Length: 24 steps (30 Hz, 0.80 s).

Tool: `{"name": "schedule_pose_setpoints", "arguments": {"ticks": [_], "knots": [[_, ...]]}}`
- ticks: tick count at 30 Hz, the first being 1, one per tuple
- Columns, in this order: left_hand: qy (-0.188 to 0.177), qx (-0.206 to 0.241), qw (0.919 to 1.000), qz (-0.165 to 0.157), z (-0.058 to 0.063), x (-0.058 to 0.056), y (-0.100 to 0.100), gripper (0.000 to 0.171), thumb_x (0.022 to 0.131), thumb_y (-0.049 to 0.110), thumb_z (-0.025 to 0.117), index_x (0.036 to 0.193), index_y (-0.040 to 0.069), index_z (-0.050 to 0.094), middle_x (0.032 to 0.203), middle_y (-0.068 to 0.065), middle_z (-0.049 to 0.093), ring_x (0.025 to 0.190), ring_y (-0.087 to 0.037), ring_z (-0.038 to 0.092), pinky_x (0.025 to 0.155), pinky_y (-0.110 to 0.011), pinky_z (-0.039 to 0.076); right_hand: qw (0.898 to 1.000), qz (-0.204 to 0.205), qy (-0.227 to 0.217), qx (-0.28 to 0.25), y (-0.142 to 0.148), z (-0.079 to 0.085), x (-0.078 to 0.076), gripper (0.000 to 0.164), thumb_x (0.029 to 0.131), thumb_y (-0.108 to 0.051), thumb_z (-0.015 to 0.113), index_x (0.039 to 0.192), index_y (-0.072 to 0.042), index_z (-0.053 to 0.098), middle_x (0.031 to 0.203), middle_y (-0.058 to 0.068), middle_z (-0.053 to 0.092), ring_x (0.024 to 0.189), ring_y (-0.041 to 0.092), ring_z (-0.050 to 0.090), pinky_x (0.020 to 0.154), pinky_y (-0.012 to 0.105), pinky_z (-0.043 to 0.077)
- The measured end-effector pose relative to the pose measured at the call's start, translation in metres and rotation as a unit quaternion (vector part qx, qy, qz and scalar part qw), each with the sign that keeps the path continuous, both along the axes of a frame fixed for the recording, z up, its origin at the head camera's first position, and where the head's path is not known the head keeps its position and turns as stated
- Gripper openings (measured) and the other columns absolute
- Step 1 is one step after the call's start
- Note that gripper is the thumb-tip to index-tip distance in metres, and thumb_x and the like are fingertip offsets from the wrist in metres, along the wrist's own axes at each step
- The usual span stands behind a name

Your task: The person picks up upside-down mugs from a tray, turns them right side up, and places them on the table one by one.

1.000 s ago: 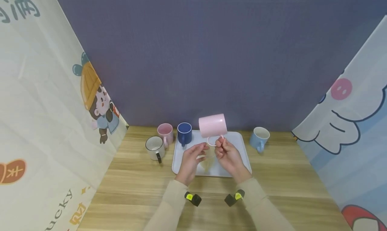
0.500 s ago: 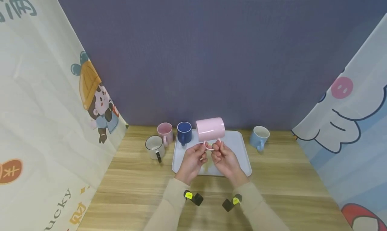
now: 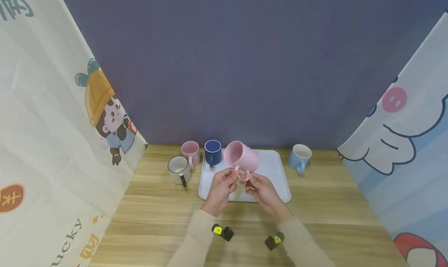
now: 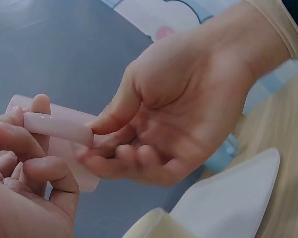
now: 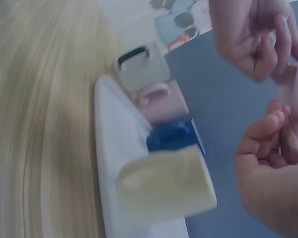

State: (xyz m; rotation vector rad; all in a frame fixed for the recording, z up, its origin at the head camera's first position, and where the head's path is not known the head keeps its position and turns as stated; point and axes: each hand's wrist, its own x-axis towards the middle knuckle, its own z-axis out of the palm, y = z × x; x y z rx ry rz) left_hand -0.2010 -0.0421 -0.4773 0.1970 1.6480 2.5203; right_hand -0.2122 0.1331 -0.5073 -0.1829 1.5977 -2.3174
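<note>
Above the tray, a tall pink mug hangs on its side, its mouth toward the left and toward me, handle underneath. My left hand pinches the handle near the rim end. At the other end of the same handle, my right hand pinches it between thumb and fingers. The left wrist view shows the right thumb pressing the pink handle close up, other fingers curled. Below the hands, a cream-yellow mug stands on the white tray; the hands mostly hide it in the head view.
A dark blue mug stands on the tray's back left. Left of the tray are a smaller pink mug and a white mug with black handle. A light blue mug stands to the right on the wooden table.
The left hand has come to the handle and now pinches it too. The pink mug has come lower, and its mouth has turned toward me.
</note>
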Motion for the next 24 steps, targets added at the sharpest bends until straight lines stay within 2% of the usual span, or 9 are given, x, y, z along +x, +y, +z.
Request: {"name": "schedule_pose_setpoints", "arguments": {"ticks": [4,6,8,12,15,20,24], "knots": [[0.033,-0.049,0.9981,0.018,-0.001,0.004,-0.006,0.031,0.104,0.013,0.058,0.106,-0.017,0.063,0.08,0.007,0.07,0.049,-0.002,0.039,0.047,-0.016,0.031,0.994,-0.065,0.0,0.094,0.017,-0.013,-0.007,0.022,0.106,-0.018,0.054,0.106,-0.002,0.068,0.088,-0.005,0.066,0.073,0.008,0.057,0.067,0.02,0.05],[0.048,-0.065,0.9965,0.025,-0.002,0.006,-0.01,0.034,0.104,0.014,0.058,0.107,-0.019,0.062,0.08,0.006,0.071,0.05,-0.002,0.041,0.047,-0.015,0.032,0.982,-0.106,0.008,0.156,0.032,-0.021,-0.013,0.026,0.106,-0.016,0.055,0.114,0.007,0.064,0.089,-0.003,0.066,0.072,0.008,0.057,0.067,0.02,0.051],[0.061,-0.076,0.9948,0.03,-0.002,0.009,-0.016,0.033,0.104,0.014,0.058,0.106,-0.019,0.063,0.082,0.005,0.072,0.05,-0.003,0.042,0.046,-0.015,0.033,0.96,-0.147,0.016,0.239,0.05,-0.03,-0.018,0.028,0.105,-0.015,0.055,0.118,0.009,0.062,0.091,0.0,0.067,0.076,0.009,0.058,0.069,0.02,0.051],[0.076,-0.096,0.9913,0.049,-0.004,0.013,-0.028,0.032,0.104,0.013,0.059,0.103,-0.019,0.063,0.08,0.004,0.071,0.049,-0.003,0.042,0.046,-0.016,0.033,0.898,-0.195,0.036,0.394,0.088,-0.052,-0.025,0.028,0.103,-0.013,0.055,0.121,0.008,0.062,0.109,0.019,0.07,0.095,0.024,0.065,0.078,0.026,0.053],[0.08,-0.112,0.9885,0.061,-0.004,0.017,-0.037,0.03,0.103,0.012,0.059,0.1,-0.018,0.063,0.079,0.004,0.071,0.049,-0.004,0.042,0.047,-0.016,0.033,0.868,-0.192,0.037,0.457,0.111,-0.068,-0.026,0.032,0.101,-0.01,0.052,0.125,0.011,0.057,0.123,0.032,0.064,0.11,0.041,0.063,0.088,0.04,0.054],[0.084,-0.134,0.9844,0.078,-0.003,0.022,-0.05,0.027,0.103,0.011,0.059,0.099,-0.015,0.064,0.08,0.004,0.07,0.051,-0.004,0.044,0.049,-0.016,0.035,0.835,-0.151,0.012,0.529,0.134,-0.086,-0.028,0.04,0.095,-0.011,0.05,0.128,0.012,0.052,0.126,0.037,0.059,0.115,0.051,0.058,0.098,0.06,0.049],[0.082,-0.143,0.9817,0.095,-0.003,0.026,-0.061,0.026,0.103,0.011,0.059,0.098,-0.013,0.065,0.079,0.004,0.069,0.052,-0.004,0.045,0.049,-0.017,0.038,0.826,-0.13,-0.014,0.548,0.14,-0.094,-0.031,0.043,0.092,-0.012,0.051,0.127,0.012,0.053,0.129,0.035,0.059,0.119,0.052,0.056,0.102,0.063,0.045]]}}
